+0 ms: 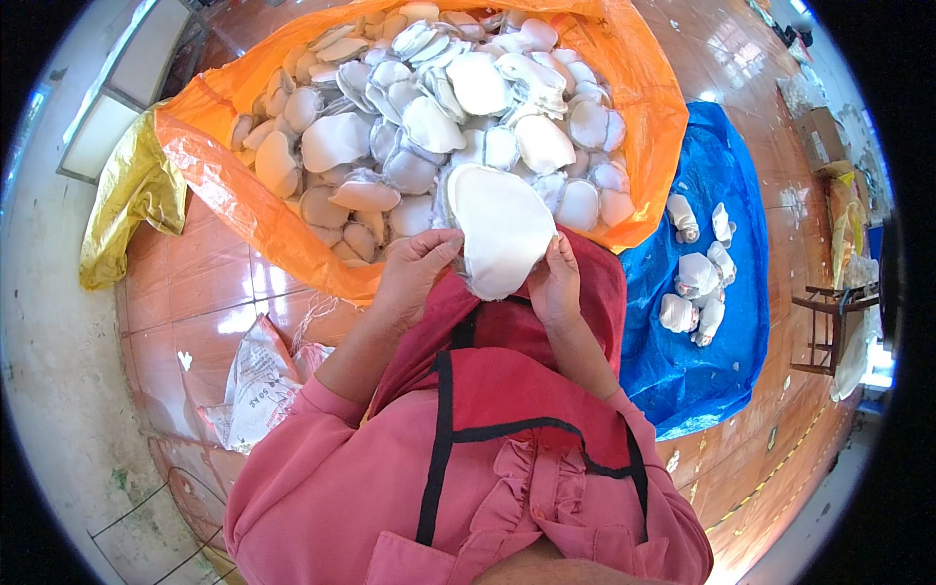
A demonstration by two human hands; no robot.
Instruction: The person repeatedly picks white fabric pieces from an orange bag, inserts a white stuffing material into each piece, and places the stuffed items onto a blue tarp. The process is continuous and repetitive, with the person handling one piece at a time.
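Orange sack (651, 117) heaped with white pads (431, 125) lies beyond the left hand (417, 276) and right hand (556, 286), which pinch a single pad (502, 224), long axis pointing sackward.

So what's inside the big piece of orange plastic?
The orange plastic holds a heap of rounded white pads, several with fuzzy grey edges. Its lower layers and the plastic's bottom are covered; the held pad, between left hand and right hand, hides some near ones.
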